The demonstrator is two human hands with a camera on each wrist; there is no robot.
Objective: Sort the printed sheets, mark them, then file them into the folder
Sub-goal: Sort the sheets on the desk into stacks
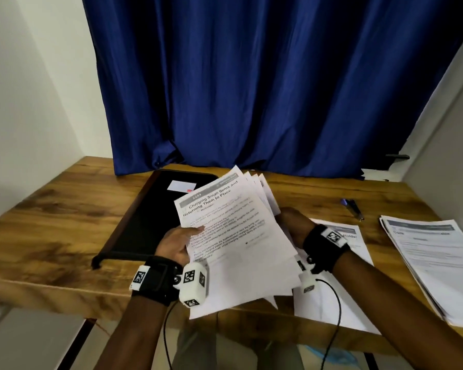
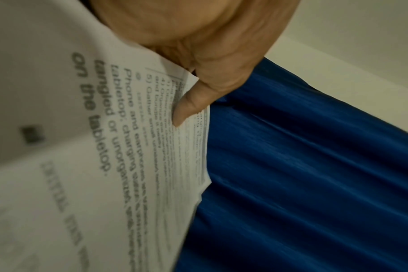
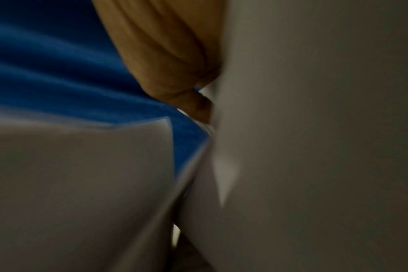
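Both hands hold the fanned sheets (image 1: 233,236) above the near table (image 1: 64,222) edge: left hand (image 1: 175,245) fingers pinch the top page, right hand (image 1: 296,225) grips the rest. Slide one page off slowly. Black folder (image 1: 155,214) lies far left.

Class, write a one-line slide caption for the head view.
Both hands hold a fanned sheaf above the table, beside the black folder.
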